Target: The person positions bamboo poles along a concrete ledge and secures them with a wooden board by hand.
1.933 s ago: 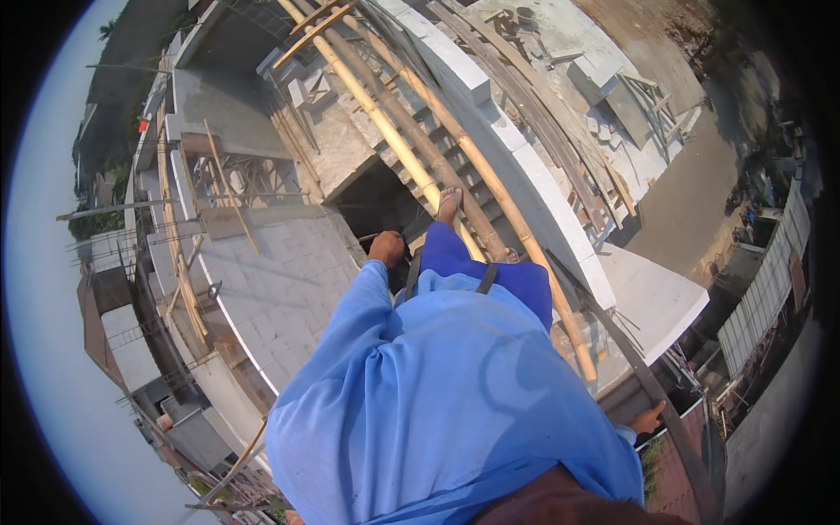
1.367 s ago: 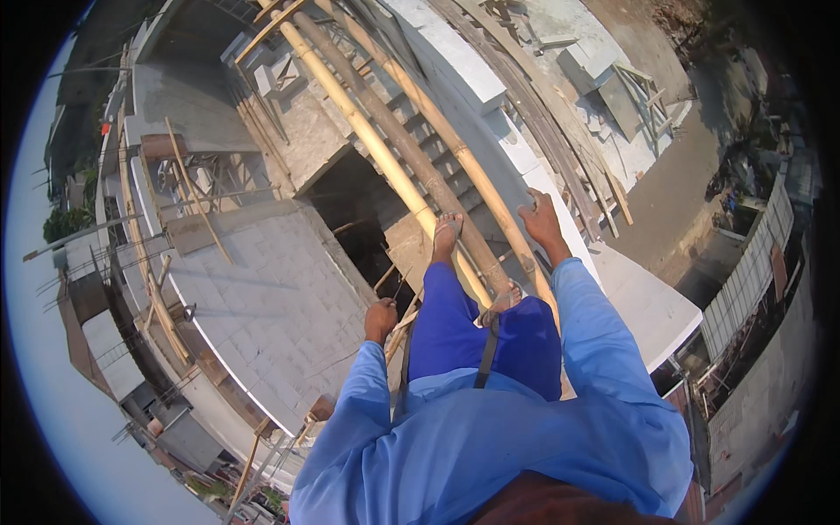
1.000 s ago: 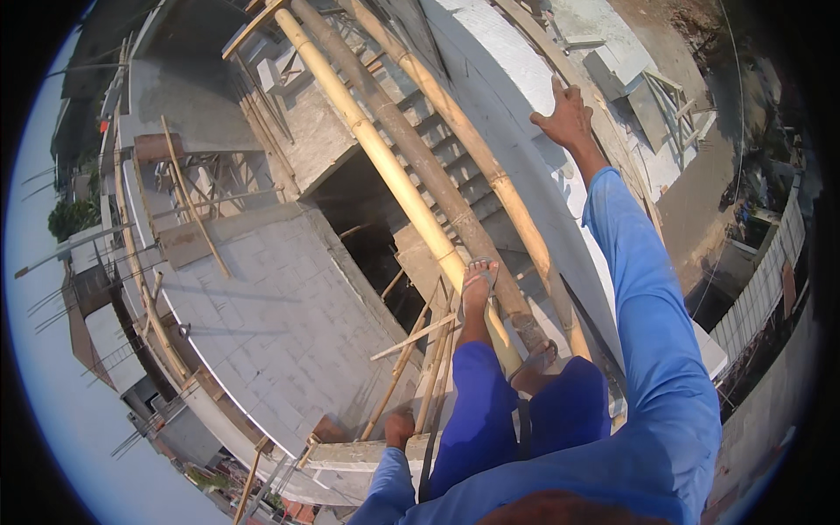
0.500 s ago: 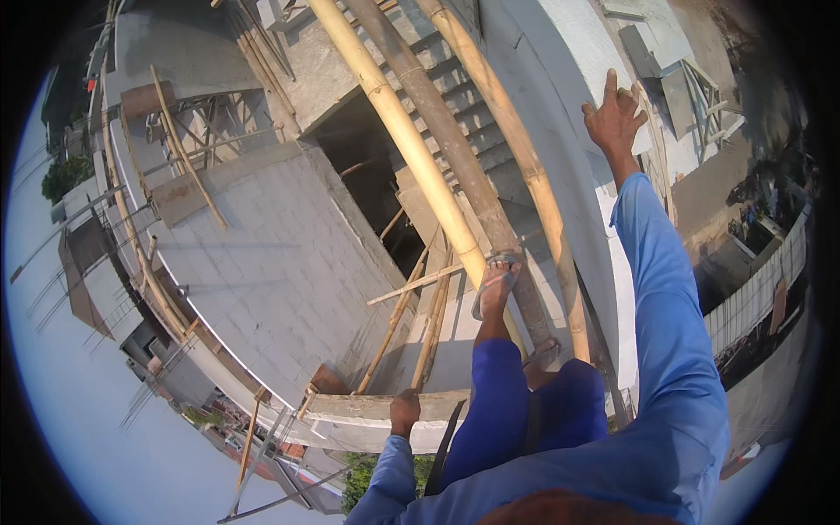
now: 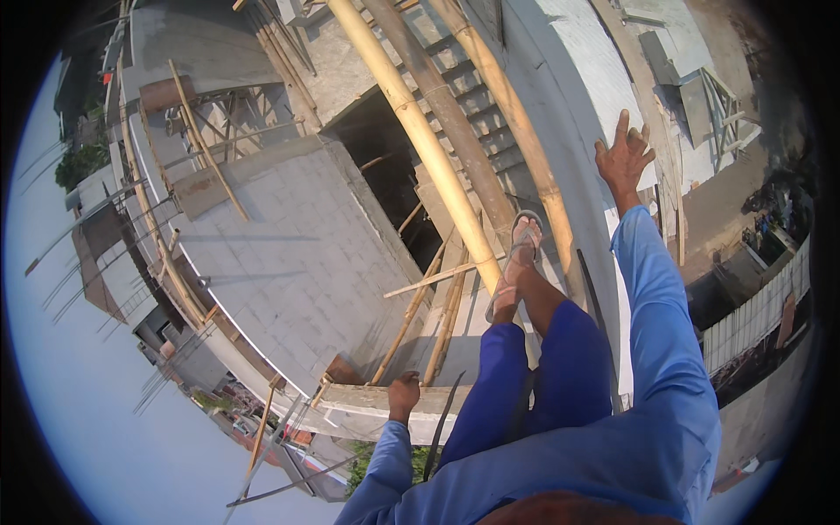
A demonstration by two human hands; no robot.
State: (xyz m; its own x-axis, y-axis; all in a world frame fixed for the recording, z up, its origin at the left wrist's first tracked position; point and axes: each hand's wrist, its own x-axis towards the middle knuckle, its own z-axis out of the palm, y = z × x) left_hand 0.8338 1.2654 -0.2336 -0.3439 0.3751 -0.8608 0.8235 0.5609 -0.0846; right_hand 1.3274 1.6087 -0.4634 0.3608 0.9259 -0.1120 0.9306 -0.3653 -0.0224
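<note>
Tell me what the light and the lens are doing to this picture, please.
In the head view, the lens makes the rightmost bamboo pole look bowed; also in the head view, sunlight lays thin shadows on the grey block surface while the opening is nearly black; the head view shows the right hand clearly, but dark clutter by the right rim turns murky.

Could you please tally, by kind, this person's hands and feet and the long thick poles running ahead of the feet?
Hands: 2 (left hand, right hand)
Feet: 2 (left foot, right foot)
Thick poles: 3 (yellow pole, brown pole, tan pole)
Total: 7
</note>
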